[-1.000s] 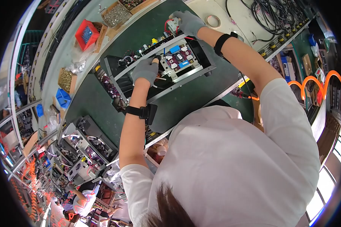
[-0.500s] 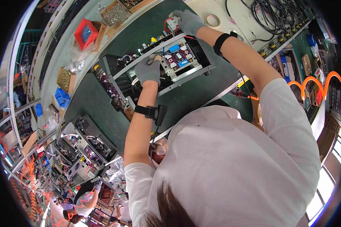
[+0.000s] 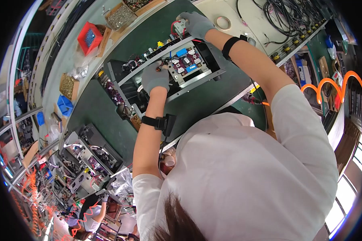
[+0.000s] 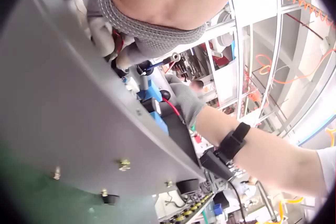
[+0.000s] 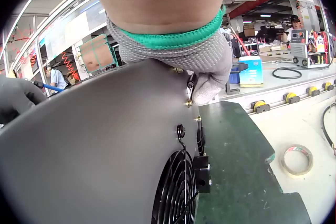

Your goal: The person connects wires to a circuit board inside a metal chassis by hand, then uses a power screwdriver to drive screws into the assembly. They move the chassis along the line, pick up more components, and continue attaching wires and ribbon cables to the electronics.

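An open grey metal chassis (image 3: 189, 89) lies on the bench with a circuit board (image 3: 188, 61) inside, bearing blue and white parts. My gloved left hand (image 3: 155, 77) reaches into it beside the board. In the left wrist view its curled fingers (image 4: 102, 37) pinch something with a red wire, partly hidden by the hand. At the far right corner, my gloved right hand (image 3: 198, 25) holds a pale block (image 3: 180, 27) with red wires. The right wrist view shows its fingers (image 5: 210, 88) curled beyond the fan-end panel (image 5: 100, 145), which hides what they hold.
A tape roll (image 3: 223, 23) and coiled black cables (image 3: 283, 18) lie at the back right. Along the left stand a red bin (image 3: 86, 34), boxes of small hardware (image 3: 120, 17) and blue bins (image 3: 64, 105). Another chassis (image 3: 96, 140) sits at the lower left.
My left hand has shifted a little right and toward the board, with its wrist turning. The right hand keeps its place at the far corner. The view has shifted slightly.
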`<state>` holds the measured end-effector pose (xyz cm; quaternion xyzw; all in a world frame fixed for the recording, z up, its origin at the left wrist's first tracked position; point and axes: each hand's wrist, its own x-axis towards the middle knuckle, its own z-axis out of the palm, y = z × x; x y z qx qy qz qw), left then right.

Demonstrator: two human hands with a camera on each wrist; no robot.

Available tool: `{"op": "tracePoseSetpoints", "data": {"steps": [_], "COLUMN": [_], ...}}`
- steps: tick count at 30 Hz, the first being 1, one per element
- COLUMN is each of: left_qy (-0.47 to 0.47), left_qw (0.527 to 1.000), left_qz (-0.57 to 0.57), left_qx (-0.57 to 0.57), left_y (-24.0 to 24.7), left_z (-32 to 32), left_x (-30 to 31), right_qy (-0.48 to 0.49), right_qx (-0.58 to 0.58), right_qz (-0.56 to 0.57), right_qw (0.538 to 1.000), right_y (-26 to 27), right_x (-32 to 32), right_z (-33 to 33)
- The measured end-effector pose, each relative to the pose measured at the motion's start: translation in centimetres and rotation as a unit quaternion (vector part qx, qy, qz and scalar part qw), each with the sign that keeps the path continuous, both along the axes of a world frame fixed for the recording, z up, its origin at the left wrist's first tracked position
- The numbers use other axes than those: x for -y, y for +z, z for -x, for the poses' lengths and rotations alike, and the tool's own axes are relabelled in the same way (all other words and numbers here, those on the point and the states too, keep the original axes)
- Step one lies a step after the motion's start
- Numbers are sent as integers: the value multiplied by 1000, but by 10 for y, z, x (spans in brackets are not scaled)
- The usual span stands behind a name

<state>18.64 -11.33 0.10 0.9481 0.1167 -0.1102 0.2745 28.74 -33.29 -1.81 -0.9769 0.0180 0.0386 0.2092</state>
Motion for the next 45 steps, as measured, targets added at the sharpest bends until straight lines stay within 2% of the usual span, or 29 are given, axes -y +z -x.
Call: {"op": "tracePoseSetpoints", "data": {"steps": [3, 5, 7, 9, 11, 14, 15, 17, 18, 19, 20, 21, 22, 23, 24, 26, 27, 28, 29, 30, 31, 32, 33, 34, 35, 36, 41, 43, 45], "left_qy": [15, 28, 43, 21, 14, -29, -23, -20, -10, 47, 103, 110, 106, 99, 104, 58, 80, 103, 115, 176, 235, 244, 216, 187, 192, 176, 141, 147, 134], "left_qw": [999, 995, 996, 998, 997, 991, 992, 962, 962, 968, 969, 968, 975, 971, 971, 966, 947, 923, 923, 884, 835, 834, 842, 849, 849, 860, 877, 870, 848], "left_qz": [-25, -95, -78, 51, 80, 84, 82, -52, -59, -42, -24, -31, 62, 157, 156, 250, 311, 369, 365, 434, 498, 494, 492, 490, 489, 471, 436, 442, 469], "left_qx": [25, -13, -12, -13, 5, 97, 98, 268, 267, 245, 223, 223, 186, 148, 150, 8, 22, 36, 39, 8, -20, -14, -38, -64, -62, -89, -142, -159, -206], "left_y": [11, 20, 20, 12, 4, 44, 49, 57, 54, 44, 32, 7, -25, -41, -36, -25, -31, -38, -37, -32, -30, -32, -35, -36, -37, -32, -5, -8, -10], "left_z": [1, -3, -3, -2, 2, 40, 56, 81, 95, 110, 125, 141, 157, 166, 170, 176, 177, 176, 175, 171, 167, 162, 157, 153, 150, 145, 120, 108, 93], "left_x": [1, 7, 5, -8, -26, -51, -62, -88, -101, -116, -129, -142, -154, -162, -161, -145, -133, -121, -110, -100, -98, -103, -108, -111, -111, -110, -92, -78, -57], "right_qy": [1, 6, 17, 25, 34, 27, 14, 13, 50, 13, 55, 123, 213, 232, 187, 52, -30, -160, -284, -271, -338, -403, -396, -380, -348, -364, -377, -379, -391], "right_qx": [-18, -22, -23, -20, -4, 102, 99, 110, 192, 150, 98, 161, 116, 101, -20, -209, -273, -327, -376, -378, -278, -173, -175, -121, -63, -18, -13, 2, -44], "right_qz": [-5, -4, -1, -56, -48, -43, -158, -359, -341, -387, -274, -283, -202, -116, -46, 50, 72, 56, 40, 41, 25, 5, 2, -200, -392, -374, -395, -388, -342], "right_qw": [1000, 1000, 1000, 998, 998, 994, 982, 927, 919, 910, 955, 937, 949, 960, 981, 975, 959, 930, 881, 884, 899, 899, 901, 895, 849, 853, 838, 840, 853], "right_y": [3, 5, 8, 12, 9, 29, 47, 85, 79, 78, 84, 70, 63, 46, 19, -57, -89, -95, -101, -112, -126, -135, -136, -130, -126, -144, -183, -185, -184], "right_x": [0, -1, 1, 5, 11, 16, 13, 3, 4, 3, 9, 8, 18, 28, 44, 92, 117, 127, 133, 136, 139, 139, 131, 120, 113, 117, 134, 142, 157], "right_z": [0, 1, 4, 12, 20, 54, 75, 126, 147, 180, 211, 236, 260, 287, 313, 374, 398, 410, 420, 430, 441, 442, 437, 432, 425, 422, 404, 408, 404]}}
